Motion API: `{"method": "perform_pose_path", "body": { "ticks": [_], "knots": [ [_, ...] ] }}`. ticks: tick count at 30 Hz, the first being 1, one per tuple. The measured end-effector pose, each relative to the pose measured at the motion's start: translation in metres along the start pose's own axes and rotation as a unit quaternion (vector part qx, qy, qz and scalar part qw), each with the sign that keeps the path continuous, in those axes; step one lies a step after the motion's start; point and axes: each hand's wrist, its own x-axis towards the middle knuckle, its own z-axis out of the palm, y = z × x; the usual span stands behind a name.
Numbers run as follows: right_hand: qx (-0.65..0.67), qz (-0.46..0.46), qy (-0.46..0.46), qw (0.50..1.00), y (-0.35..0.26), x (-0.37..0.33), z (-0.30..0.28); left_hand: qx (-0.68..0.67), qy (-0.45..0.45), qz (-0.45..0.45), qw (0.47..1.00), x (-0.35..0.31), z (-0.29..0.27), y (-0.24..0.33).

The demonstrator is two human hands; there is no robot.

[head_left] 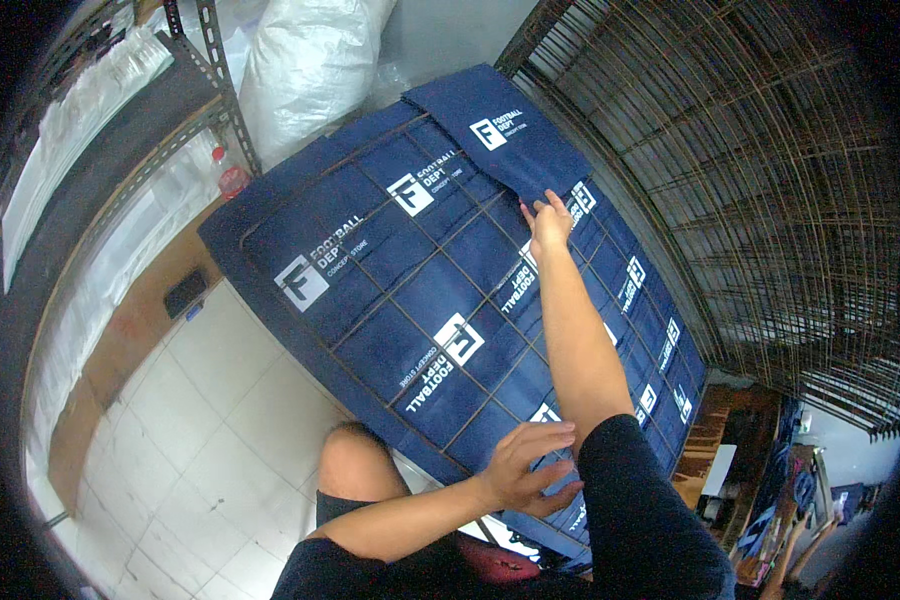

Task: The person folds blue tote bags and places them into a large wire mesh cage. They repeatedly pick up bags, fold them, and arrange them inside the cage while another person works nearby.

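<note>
Navy panel (510,150) looks light, soft; I'd hold its edge. Right hand (550,225) is there, grip unclear; left hand (518,468) hovers, fingers apart.

Small workshop, by the look of it for printing on fabric or similar sheet stuff.
You're beside a wire grid (394,299) spread with dark blue pieces (545,155), white print recurring across them; right of it, a bank of stacked wire racks (730,150) stands tilted up, drying-rack fashion. On your left: slotted-metal shelving (228,90) loaded with white sheets (85,130), a bulging whitish plastic sack (315,70) near it. Pale tiled floor (200,420) underfoot, marked with dark specks. Far right, another person's forearms (785,555) reach in among cluttered things, details too small to tell.
</note>
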Motion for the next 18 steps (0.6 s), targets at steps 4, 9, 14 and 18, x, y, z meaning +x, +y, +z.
{"method": "perform_pose_path", "body": {
  "ticks": [4,9,14,18],
  "knots": [
    [-0.065,-0.015,-0.003,0.998,-0.006,0.011,-0.001,0.005,-0.02,-0.017,1.0,0.002,-0.005,0.001],
    [-0.117,-0.025,0.002,0.993,-0.003,0.009,0.001,0.017,-0.02,-0.036,0.999,-0.001,-0.008,-0.005],
    [-0.153,-0.036,0.001,0.988,-0.002,0.016,-0.003,0.014,-0.024,-0.03,0.999,0.004,-0.006,-0.005],
    [-0.15,-0.043,0.001,0.988,-0.001,0.028,-0.008,0.02,-0.04,-0.035,0.998,0.005,-0.009,-0.002]
  ]
}}
